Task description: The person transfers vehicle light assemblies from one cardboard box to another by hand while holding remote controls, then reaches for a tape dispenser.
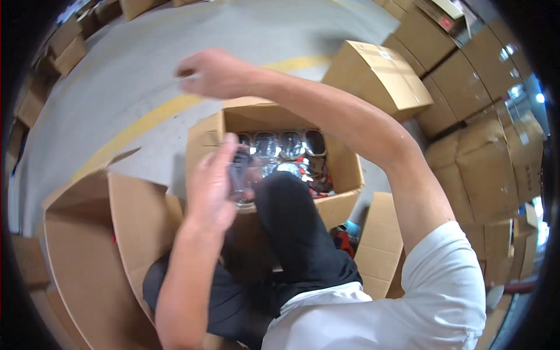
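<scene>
My left hand is wrapped round a clear plastic container with something dark inside, held over the near left part of an open cardboard box. Blur hides the finer detail of the container. Inside the box stand several similar clear containers with dark contents, in rows. Loose dark and red pieces lie at the box's right side. My right arm reaches across beyond the box to the left. The right hand is raised there with curled fingers, blurred; whether anything is in them cannot be made out.
A tall open carton stands at my left. Behind the box, to the right, sits a closed carton. Stacked cartons line the right side. My dark-trousered knee overlaps the box's near edge. A yellow line crosses the grey floor.
</scene>
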`<action>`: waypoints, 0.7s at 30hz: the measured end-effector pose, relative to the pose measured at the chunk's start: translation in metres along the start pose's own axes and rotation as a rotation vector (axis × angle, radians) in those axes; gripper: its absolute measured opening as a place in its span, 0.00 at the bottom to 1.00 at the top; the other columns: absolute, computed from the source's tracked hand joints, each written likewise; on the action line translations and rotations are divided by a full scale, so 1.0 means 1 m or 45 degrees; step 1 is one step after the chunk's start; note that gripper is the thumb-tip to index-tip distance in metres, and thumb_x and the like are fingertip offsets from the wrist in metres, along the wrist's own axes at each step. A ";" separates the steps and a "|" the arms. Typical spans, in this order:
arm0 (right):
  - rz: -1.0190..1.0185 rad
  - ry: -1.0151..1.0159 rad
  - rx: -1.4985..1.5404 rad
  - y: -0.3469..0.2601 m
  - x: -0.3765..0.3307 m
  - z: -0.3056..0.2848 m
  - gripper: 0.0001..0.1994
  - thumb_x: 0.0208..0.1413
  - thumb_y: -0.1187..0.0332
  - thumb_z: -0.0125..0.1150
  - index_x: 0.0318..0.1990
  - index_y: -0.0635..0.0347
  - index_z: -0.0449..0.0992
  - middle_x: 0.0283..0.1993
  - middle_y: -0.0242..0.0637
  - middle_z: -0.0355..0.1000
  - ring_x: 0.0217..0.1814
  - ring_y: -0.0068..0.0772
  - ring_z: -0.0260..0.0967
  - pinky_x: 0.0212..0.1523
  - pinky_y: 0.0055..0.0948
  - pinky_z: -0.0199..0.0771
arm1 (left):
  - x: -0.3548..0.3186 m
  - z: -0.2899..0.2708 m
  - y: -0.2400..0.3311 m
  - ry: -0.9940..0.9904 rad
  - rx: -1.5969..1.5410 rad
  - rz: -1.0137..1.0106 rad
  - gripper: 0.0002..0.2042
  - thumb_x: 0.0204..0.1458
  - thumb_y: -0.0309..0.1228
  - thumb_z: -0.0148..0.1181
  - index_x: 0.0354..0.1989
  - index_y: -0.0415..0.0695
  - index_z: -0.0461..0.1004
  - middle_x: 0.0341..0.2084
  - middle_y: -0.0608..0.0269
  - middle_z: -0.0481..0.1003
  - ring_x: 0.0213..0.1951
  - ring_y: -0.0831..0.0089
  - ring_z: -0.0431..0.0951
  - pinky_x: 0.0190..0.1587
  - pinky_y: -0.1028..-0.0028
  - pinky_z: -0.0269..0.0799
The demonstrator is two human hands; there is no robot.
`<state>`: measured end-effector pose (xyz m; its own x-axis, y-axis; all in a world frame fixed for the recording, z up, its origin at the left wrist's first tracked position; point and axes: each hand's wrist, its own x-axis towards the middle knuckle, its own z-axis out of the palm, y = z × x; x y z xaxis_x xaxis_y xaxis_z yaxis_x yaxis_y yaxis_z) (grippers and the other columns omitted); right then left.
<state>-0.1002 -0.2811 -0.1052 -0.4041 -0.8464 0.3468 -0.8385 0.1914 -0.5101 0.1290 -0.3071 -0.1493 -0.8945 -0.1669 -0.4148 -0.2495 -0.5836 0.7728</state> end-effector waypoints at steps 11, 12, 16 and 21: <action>0.857 -0.946 -0.900 0.473 -0.530 0.020 0.13 0.60 0.61 0.67 0.37 0.62 0.90 0.35 0.47 0.87 0.36 0.51 0.86 0.40 0.47 0.83 | 0.105 0.054 -0.025 0.014 0.138 0.009 0.23 0.74 0.52 0.64 0.51 0.39 0.79 0.36 0.54 0.85 0.29 0.72 0.85 0.19 0.75 0.73; 1.030 -0.842 -0.581 0.468 -0.518 0.092 0.16 0.59 0.57 0.69 0.40 0.62 0.91 0.40 0.51 0.88 0.42 0.57 0.86 0.45 0.50 0.84 | 0.105 0.050 -0.029 0.133 0.211 -0.014 0.24 0.75 0.53 0.63 0.51 0.39 0.79 0.36 0.54 0.85 0.29 0.72 0.85 0.18 0.75 0.72; 1.274 -0.608 0.307 0.402 -0.457 0.235 0.33 0.49 0.51 0.80 0.58 0.65 0.87 0.56 0.61 0.85 0.59 0.57 0.84 0.63 0.50 0.81 | 0.113 0.050 -0.033 0.344 0.354 -0.086 0.24 0.76 0.53 0.61 0.52 0.38 0.79 0.35 0.54 0.84 0.28 0.72 0.85 0.18 0.76 0.73; 1.466 -0.422 0.277 0.404 -0.459 0.226 0.51 0.45 0.50 0.90 0.73 0.74 0.74 0.70 0.59 0.79 0.73 0.55 0.77 0.75 0.42 0.74 | 0.138 0.066 -0.046 0.271 0.306 -0.113 0.24 0.76 0.53 0.61 0.51 0.38 0.79 0.35 0.54 0.84 0.29 0.73 0.85 0.18 0.76 0.74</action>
<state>-0.1707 0.0726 -0.6479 -0.7317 -0.3286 -0.5972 0.0401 0.8538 -0.5190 -0.0074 -0.2508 -0.2100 -0.7742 -0.3004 -0.5572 -0.4262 -0.4034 0.8097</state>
